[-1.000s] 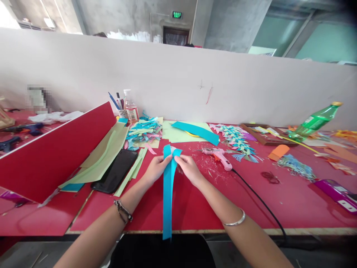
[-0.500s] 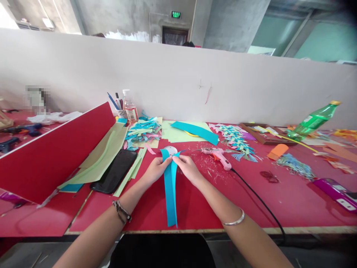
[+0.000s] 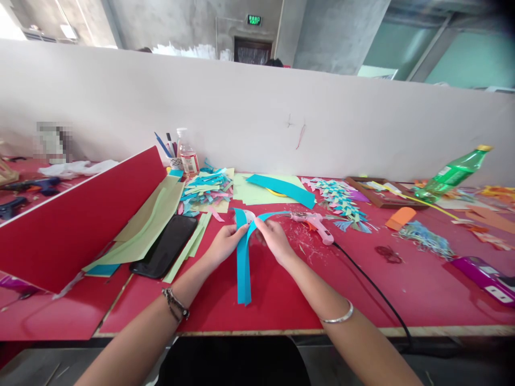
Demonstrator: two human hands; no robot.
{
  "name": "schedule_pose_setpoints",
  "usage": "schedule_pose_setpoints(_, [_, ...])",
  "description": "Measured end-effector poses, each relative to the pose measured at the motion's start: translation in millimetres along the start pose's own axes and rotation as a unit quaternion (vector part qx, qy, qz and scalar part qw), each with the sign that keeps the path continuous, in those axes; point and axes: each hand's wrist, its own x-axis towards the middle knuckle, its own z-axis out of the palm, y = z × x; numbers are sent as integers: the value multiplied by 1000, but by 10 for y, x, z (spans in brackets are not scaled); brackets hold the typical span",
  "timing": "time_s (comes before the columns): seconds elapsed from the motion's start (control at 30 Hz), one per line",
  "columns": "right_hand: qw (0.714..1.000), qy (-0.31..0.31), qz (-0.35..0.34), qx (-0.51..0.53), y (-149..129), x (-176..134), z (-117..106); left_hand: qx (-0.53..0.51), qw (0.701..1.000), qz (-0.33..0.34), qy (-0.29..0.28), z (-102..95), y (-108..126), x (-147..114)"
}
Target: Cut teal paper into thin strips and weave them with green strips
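While a red board (image 3: 116,214) with a white top edge stands slantwise on the left, pale green sheets (image 3: 161,220) lie along its foot and a black phone (image 3: 167,246) is tucked right beside them, so that side's pretty packed. A few light green strips (image 3: 189,246) lie between the phone and the left hand (image 3: 225,244), not much of a gap there. That hand comes in from the lower left, forearm angled up over the table edge, thumb and fingers pinching some blue paper (image 3: 243,268). The blue paper sits dead centre, long part hanging toward the front edge of the red table (image 3: 289,311) and stopping short of it, another end curving off right to about the nozzle of a pink glue gun (image 3: 319,228); can't tell if they touch. The right hand (image 3: 276,241) pretty much mirrors the left, forearm slanting in from the lower right, fingers curled, also gripping the paper. Just past it is the glue gun, its black cord (image 3: 370,284) running down over the front edge. Right of the cord, a decent stretch of red surface goes over to a purple box (image 3: 485,279).
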Motion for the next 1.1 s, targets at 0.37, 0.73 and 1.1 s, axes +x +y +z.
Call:
schedule_pose_setpoints(0.37, [1000,1,-11,-16,3,1,-17,0,999,15,47,-33,-17,23])
schedule_pose_setpoints(0.73, [997,-66,-23,-33,-18,-40,26,15,994,11,105,-36,-28,20])
schedule_pose_setpoints(1.1, [998,-65,14,-2,15,-2,33,23,996,24,80,34,28,-48])
